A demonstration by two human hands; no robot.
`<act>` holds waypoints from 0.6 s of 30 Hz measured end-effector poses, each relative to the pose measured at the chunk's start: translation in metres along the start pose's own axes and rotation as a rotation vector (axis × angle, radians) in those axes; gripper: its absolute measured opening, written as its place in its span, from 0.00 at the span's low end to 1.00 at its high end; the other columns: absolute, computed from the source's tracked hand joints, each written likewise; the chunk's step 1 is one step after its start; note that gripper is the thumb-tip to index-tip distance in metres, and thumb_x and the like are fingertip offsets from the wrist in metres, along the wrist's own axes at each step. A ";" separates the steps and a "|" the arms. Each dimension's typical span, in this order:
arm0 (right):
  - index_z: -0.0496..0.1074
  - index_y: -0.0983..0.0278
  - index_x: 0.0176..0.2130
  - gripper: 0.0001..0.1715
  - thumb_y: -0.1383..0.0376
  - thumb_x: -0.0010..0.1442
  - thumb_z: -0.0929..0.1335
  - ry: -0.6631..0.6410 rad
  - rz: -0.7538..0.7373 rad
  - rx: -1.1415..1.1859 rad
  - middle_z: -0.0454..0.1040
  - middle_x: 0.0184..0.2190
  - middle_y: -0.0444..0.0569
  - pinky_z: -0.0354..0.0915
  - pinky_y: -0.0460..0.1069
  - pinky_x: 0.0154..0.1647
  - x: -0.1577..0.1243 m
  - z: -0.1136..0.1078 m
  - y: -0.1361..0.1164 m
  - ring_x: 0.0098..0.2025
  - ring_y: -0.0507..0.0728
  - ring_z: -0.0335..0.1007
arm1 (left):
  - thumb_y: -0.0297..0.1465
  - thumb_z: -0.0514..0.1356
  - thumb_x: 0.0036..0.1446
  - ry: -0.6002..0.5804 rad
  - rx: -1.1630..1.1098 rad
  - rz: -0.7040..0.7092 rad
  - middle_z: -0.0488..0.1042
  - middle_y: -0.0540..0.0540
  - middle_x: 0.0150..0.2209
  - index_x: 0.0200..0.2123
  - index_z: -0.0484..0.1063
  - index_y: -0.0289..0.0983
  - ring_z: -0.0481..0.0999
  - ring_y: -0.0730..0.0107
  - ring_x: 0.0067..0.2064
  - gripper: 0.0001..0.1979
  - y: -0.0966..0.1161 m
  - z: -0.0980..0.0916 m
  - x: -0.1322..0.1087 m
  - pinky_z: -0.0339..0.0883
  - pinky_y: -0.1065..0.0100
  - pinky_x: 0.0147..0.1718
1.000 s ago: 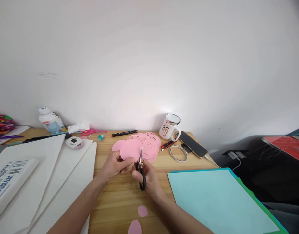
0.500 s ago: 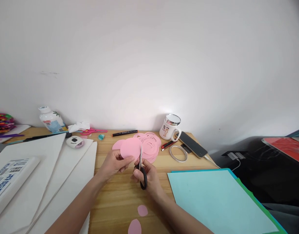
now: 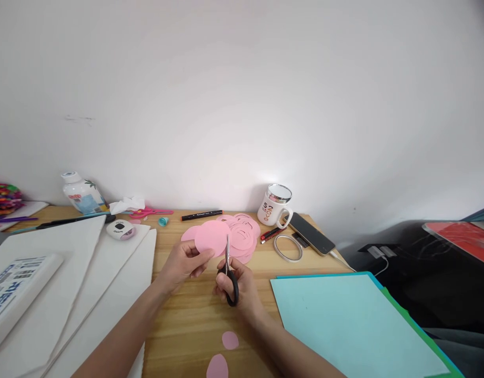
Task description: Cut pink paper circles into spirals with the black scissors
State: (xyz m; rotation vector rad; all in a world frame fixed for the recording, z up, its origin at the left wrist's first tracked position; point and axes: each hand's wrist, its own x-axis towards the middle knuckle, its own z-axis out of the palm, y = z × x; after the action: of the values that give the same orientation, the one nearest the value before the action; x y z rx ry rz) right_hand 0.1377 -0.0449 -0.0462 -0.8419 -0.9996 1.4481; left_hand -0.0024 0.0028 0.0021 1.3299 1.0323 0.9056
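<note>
My left hand [image 3: 186, 261] pinches a round pink paper piece [image 3: 210, 237] by its lower left edge, thumb on top. Black-handled scissors [image 3: 228, 281] are in my right hand [image 3: 239, 286], with the blades pointing away from me along the paper's right edge. Behind the held piece lies a heap of pink paper circles [image 3: 244, 236], some cut into spirals. Two small pink petal-shaped pieces, one a small oval [image 3: 230, 340] and one larger [image 3: 217, 366], lie on the wooden table [image 3: 178, 325] nearer to me.
A white mug [image 3: 274, 206], a phone [image 3: 310, 234] and a tape roll [image 3: 288, 248] stand or lie at the back right. Light blue sheets [image 3: 352, 320] cover the right front. White boards [image 3: 119, 299], a correction-tape-like dispenser [image 3: 121, 230] and a white bottle [image 3: 83, 193] are on the left.
The pink paper has shifted slightly in my left hand and its right edge looks rounder beside the blades. The hands and scissors have barely moved.
</note>
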 end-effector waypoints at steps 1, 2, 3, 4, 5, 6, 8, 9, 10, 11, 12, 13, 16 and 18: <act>0.63 0.63 0.31 0.19 0.55 0.46 0.72 0.009 0.004 0.001 0.62 0.12 0.34 0.54 0.42 0.15 0.000 0.001 0.000 0.11 0.46 0.53 | 0.41 0.63 0.45 0.002 -0.022 -0.013 0.64 0.55 0.13 0.19 0.63 0.35 0.58 0.82 0.13 0.17 0.001 0.001 0.000 0.48 0.77 0.12; 0.63 0.63 0.31 0.20 0.55 0.46 0.73 0.020 0.006 -0.005 0.62 0.12 0.34 0.54 0.42 0.15 0.000 0.001 0.000 0.12 0.46 0.54 | 0.41 0.63 0.45 0.005 -0.043 -0.027 0.65 0.55 0.13 0.19 0.63 0.35 0.58 0.81 0.13 0.17 0.001 0.002 0.000 0.48 0.77 0.11; 0.64 0.63 0.31 0.20 0.55 0.45 0.73 0.028 0.010 -0.017 0.63 0.12 0.34 0.54 0.42 0.15 -0.001 0.002 0.001 0.12 0.46 0.55 | 0.41 0.63 0.44 0.008 -0.058 -0.041 0.66 0.54 0.13 0.19 0.63 0.35 0.59 0.81 0.13 0.17 0.002 0.003 0.000 0.48 0.76 0.11; 0.64 0.63 0.31 0.20 0.55 0.45 0.73 0.030 0.018 -0.034 0.64 0.12 0.35 0.54 0.42 0.15 -0.001 0.003 0.001 0.12 0.47 0.55 | 0.41 0.64 0.44 0.011 -0.066 -0.052 0.66 0.54 0.14 0.19 0.64 0.35 0.58 0.81 0.12 0.17 0.001 0.004 0.000 0.48 0.76 0.11; 0.64 0.63 0.31 0.20 0.55 0.44 0.73 0.027 0.026 -0.049 0.64 0.12 0.36 0.54 0.42 0.15 -0.002 0.004 0.001 0.12 0.47 0.56 | 0.41 0.64 0.43 0.013 -0.063 -0.058 0.66 0.54 0.14 0.19 0.64 0.35 0.58 0.81 0.12 0.17 0.001 0.004 0.000 0.47 0.77 0.11; 0.64 0.63 0.31 0.21 0.55 0.43 0.74 0.021 0.033 -0.057 0.65 0.12 0.36 0.54 0.42 0.15 -0.002 0.005 0.000 0.13 0.48 0.57 | 0.40 0.64 0.43 0.017 -0.052 -0.058 0.66 0.54 0.13 0.19 0.65 0.34 0.57 0.82 0.13 0.16 0.000 0.004 0.001 0.47 0.77 0.11; 0.64 0.63 0.31 0.22 0.55 0.43 0.74 0.006 0.033 -0.054 0.65 0.14 0.37 0.54 0.43 0.16 -0.003 0.006 -0.001 0.14 0.48 0.58 | 0.39 0.64 0.44 0.017 -0.015 -0.049 0.65 0.54 0.13 0.18 0.65 0.34 0.56 0.83 0.13 0.16 -0.002 0.004 0.001 0.46 0.77 0.12; 0.63 0.62 0.31 0.22 0.55 0.42 0.75 0.003 0.022 -0.048 0.65 0.15 0.37 0.54 0.43 0.17 -0.002 0.006 -0.002 0.15 0.48 0.58 | 0.39 0.64 0.44 0.011 0.004 -0.042 0.64 0.54 0.13 0.17 0.65 0.34 0.55 0.83 0.14 0.16 -0.003 0.003 0.001 0.46 0.77 0.12; 0.63 0.62 0.31 0.23 0.55 0.42 0.75 0.003 0.006 -0.043 0.64 0.16 0.37 0.54 0.43 0.18 -0.002 0.006 -0.003 0.17 0.48 0.58 | 0.39 0.64 0.44 0.000 0.021 -0.038 0.64 0.54 0.12 0.17 0.66 0.34 0.55 0.83 0.14 0.16 -0.004 0.003 0.001 0.46 0.77 0.12; 0.63 0.62 0.31 0.23 0.55 0.41 0.75 0.002 -0.014 -0.039 0.64 0.17 0.37 0.53 0.43 0.19 -0.002 0.006 -0.004 0.18 0.48 0.57 | 0.39 0.64 0.44 -0.014 0.037 -0.035 0.63 0.55 0.12 0.17 0.66 0.34 0.55 0.83 0.14 0.16 -0.004 0.002 0.000 0.46 0.77 0.12; 0.63 0.63 0.31 0.24 0.54 0.41 0.75 0.000 -0.031 -0.036 0.63 0.18 0.38 0.51 0.43 0.19 -0.001 0.006 -0.005 0.19 0.48 0.55 | 0.39 0.63 0.44 -0.026 0.049 -0.032 0.62 0.55 0.11 0.17 0.66 0.34 0.55 0.83 0.14 0.16 -0.004 0.002 0.000 0.46 0.76 0.13; 0.64 0.63 0.32 0.24 0.54 0.42 0.75 -0.003 -0.045 -0.034 0.63 0.19 0.38 0.50 0.43 0.20 -0.001 0.006 -0.006 0.20 0.48 0.54 | 0.39 0.63 0.44 -0.034 0.060 -0.027 0.61 0.56 0.11 0.16 0.66 0.34 0.55 0.82 0.14 0.16 -0.004 0.002 0.000 0.46 0.76 0.13; 0.64 0.64 0.33 0.24 0.54 0.43 0.74 -0.020 -0.065 -0.030 0.63 0.20 0.39 0.49 0.43 0.21 0.000 0.005 -0.009 0.22 0.48 0.51 | 0.39 0.63 0.45 -0.031 0.075 -0.011 0.61 0.55 0.11 0.15 0.64 0.34 0.55 0.82 0.14 0.17 -0.004 0.001 -0.001 0.46 0.76 0.13; 0.64 0.64 0.33 0.24 0.53 0.44 0.74 -0.027 -0.075 -0.041 0.62 0.20 0.39 0.49 0.43 0.21 0.001 0.005 -0.009 0.22 0.48 0.51 | 0.39 0.63 0.45 -0.030 0.084 -0.008 0.61 0.56 0.12 0.15 0.64 0.34 0.55 0.82 0.14 0.17 -0.004 0.001 0.000 0.46 0.76 0.13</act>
State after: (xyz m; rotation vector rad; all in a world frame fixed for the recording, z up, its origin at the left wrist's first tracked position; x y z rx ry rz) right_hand 0.1369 -0.0446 -0.0356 -0.8086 -1.0734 1.3822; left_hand -0.0016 0.0017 -0.0019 1.4043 1.0619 0.8412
